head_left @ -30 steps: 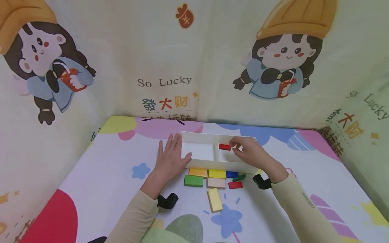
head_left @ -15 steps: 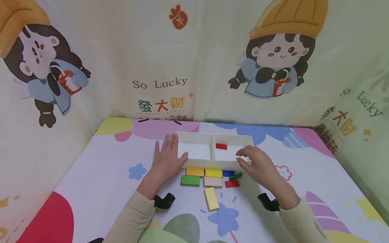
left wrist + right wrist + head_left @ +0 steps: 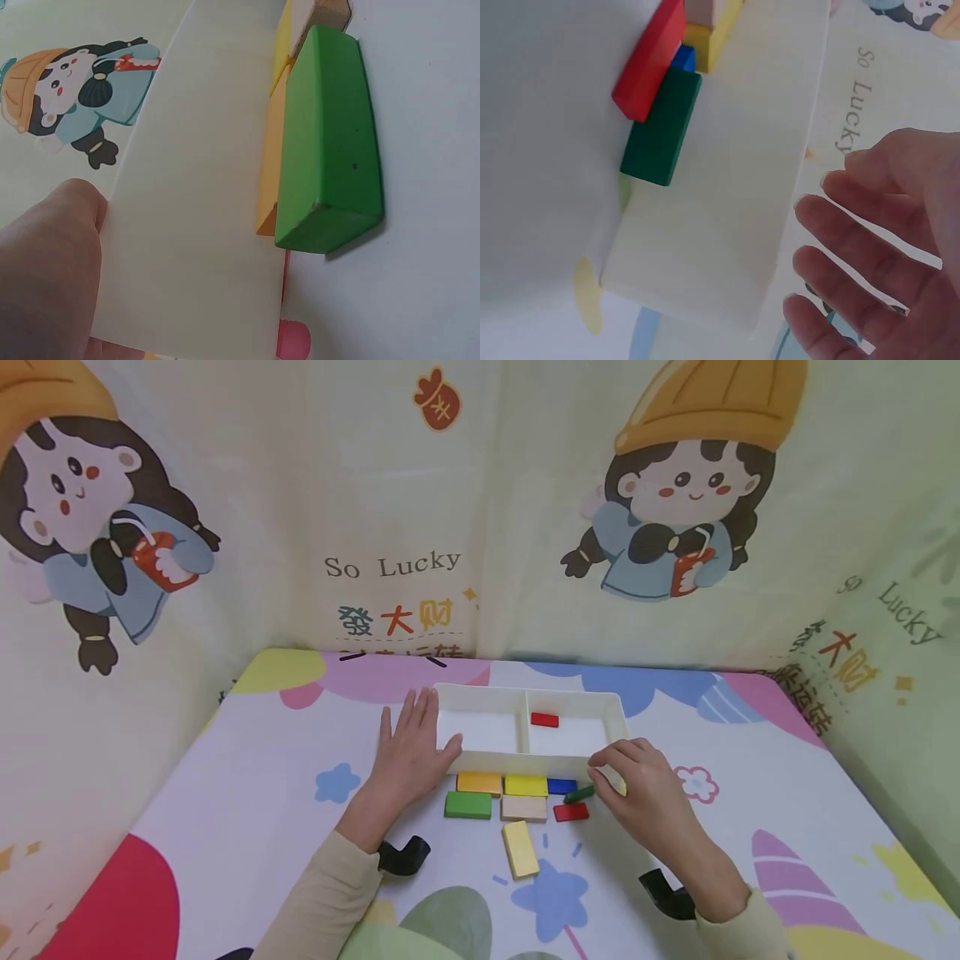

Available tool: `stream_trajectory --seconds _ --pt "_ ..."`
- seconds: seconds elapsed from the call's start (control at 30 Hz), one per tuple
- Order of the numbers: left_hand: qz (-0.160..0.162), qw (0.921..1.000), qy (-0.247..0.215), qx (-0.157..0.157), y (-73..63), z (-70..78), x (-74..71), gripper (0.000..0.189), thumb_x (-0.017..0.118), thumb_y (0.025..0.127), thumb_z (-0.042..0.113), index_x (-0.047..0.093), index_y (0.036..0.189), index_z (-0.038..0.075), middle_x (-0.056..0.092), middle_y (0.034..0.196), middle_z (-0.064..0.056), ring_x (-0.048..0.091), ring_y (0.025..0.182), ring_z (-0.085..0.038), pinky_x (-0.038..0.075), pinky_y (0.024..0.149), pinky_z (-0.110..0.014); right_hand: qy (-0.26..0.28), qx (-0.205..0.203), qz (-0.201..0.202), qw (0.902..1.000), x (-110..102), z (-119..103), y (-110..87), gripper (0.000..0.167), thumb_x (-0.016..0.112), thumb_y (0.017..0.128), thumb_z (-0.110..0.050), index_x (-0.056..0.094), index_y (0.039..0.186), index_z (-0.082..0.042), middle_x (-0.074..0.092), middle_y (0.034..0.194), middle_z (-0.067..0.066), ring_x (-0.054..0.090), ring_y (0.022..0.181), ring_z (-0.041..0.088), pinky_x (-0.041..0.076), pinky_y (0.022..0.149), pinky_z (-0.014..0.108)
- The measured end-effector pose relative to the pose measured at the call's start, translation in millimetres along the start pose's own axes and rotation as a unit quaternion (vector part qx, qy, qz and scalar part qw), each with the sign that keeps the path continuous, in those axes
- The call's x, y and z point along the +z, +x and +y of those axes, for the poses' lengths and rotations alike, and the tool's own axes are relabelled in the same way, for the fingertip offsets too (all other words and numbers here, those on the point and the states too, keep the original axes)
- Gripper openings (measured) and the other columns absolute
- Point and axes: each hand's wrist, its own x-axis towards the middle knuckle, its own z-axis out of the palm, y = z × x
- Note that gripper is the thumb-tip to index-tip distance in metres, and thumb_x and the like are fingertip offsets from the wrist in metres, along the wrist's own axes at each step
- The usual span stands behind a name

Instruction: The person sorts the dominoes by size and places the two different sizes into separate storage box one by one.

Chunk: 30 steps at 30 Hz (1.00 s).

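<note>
"Where's the left hand (image 3: pixel 408 753)?"
"At the white box (image 3: pixel 525 765)'s nine o'clock end, fingers straight against it."
"And the right hand (image 3: pixel 647 787)?"
"Around the box's four o'clock, fingers loosely bent, holding nothing, near the dark green block (image 3: pixel 579 794) at five. A red block (image 3: pixel 544 720) lies in the three o'clock compartment (image 3: pixel 567 741)."
</note>
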Motion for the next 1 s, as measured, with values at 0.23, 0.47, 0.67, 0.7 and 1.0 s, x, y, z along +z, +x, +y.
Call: stream_trajectory --seconds 0.23,0.47,0.67,0.7,1.0 --pt "-0.004 1.0000 -0.001 -0.002 0.8 0.4 2.6 0.083 0.043 0.098 0.049 0.010 0.159 0.005 0.012 0.167 -0.014 0.004 0.156 -0.033 0.000 0.121 -0.064 -0.003 0.004 -0.037 0.9993 10.0 -0.4 -14.3 0.019 0.083 0.077 -0.012 0.073 0.093 -0.013 0.068 0.094 -0.003 0.060 0.090 0.013 0.059 0.074 0.031" --pt "-0.005 1.0000 0.000 -0.002 0.7 1.4 4.2 0.083 0.043 0.098 0.050 0.010 0.159 0.005 0.012 0.167 -0.014 0.004 0.156 -0.032 -0.001 0.121 -0.063 -0.019 -0.018 -0.093 0.9953 21.4 1.4 -22.6 0.021 0.084 0.075 -0.008 0.074 0.094 -0.012 0.067 0.097 -0.003 0.061 0.094 0.012 0.059 0.081 0.031" --pt "-0.005 1.0000 0.005 -0.002 0.5 1.1 3.0 0.082 0.042 0.099 0.050 0.010 0.159 0.005 0.012 0.167 -0.014 0.004 0.156 -0.033 -0.001 0.121 -0.064 -0.021 -0.033 -0.095 0.9947 22.9 5.0 -24.4 0.023 0.085 0.073 -0.005 0.075 0.093 -0.013 0.064 0.092 -0.005 0.057 0.089 0.009 0.058 0.077 0.029" --pt "-0.004 1.0000 0.007 -0.002 0.7 0.7 2.4 0.082 0.042 0.099 0.050 0.010 0.159 0.005 0.012 0.167 -0.014 0.004 0.156 -0.033 -0.001 0.121 -0.064 -0.022 -0.034 -0.097 0.9945 23.4 5.6 -23.8 0.024 0.085 0.073 -0.006 0.075 0.093 -0.013 0.064 0.092 -0.006 0.057 0.088 0.008 0.058 0.077 0.028" --pt "0.002 1.0000 0.007 0.005 1.0 0.4 0.0 0.082 0.043 0.099 0.048 0.011 0.159 0.003 0.013 0.167 -0.016 0.005 0.155 -0.035 0.000 0.120 -0.065 -0.003 -0.027 -0.115 0.9929 27.2 9.9 -21.5 0.024 0.085 0.073 -0.004 0.072 0.091 -0.014 0.063 0.093 -0.005 0.057 0.088 0.010 0.059 0.079 0.029"
